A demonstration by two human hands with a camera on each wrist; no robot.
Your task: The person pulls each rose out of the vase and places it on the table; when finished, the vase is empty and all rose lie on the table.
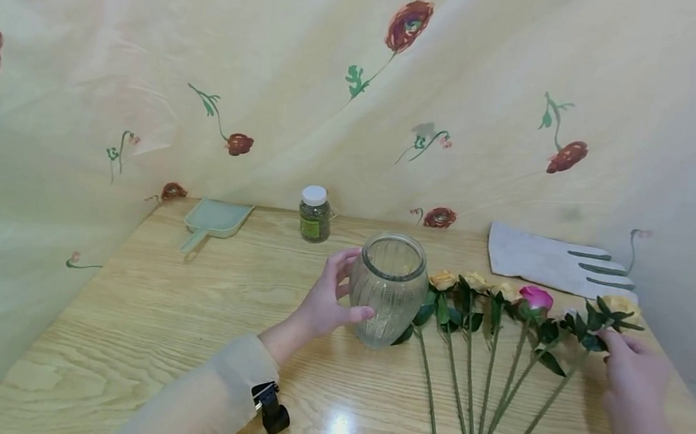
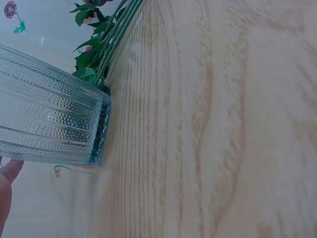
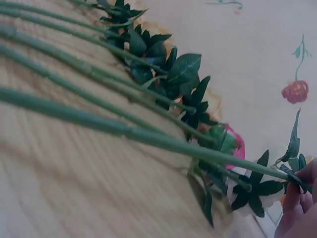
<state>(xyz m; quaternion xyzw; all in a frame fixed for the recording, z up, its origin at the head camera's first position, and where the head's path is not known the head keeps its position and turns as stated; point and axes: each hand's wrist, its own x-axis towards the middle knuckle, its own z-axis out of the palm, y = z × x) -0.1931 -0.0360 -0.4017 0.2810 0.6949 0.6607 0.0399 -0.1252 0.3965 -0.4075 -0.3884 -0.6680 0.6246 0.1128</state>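
My left hand (image 1: 328,301) grips a clear ribbed glass vase (image 1: 387,313) round its left side, thumb in front and fingers behind. In the left wrist view the vase's base (image 2: 100,130) is down at the table surface. At the right, my right hand (image 1: 637,378) pinches a pale yellow artificial rose (image 1: 621,308) by the stem just under its bloom. That rose's green stem (image 3: 124,130) slants across the right wrist view. Beside it lies a row of other artificial roses, among them an orange one (image 1: 443,280) and a magenta one (image 1: 535,297).
A jar with a white lid (image 1: 314,215) stands at the back of the wooden table (image 1: 182,341). Left of it lies a pale green dustpan (image 1: 217,218). A grey-white glove (image 1: 547,260) lies at the back right, behind the roses. Flower-patterned cloth (image 1: 311,86) hangs behind.
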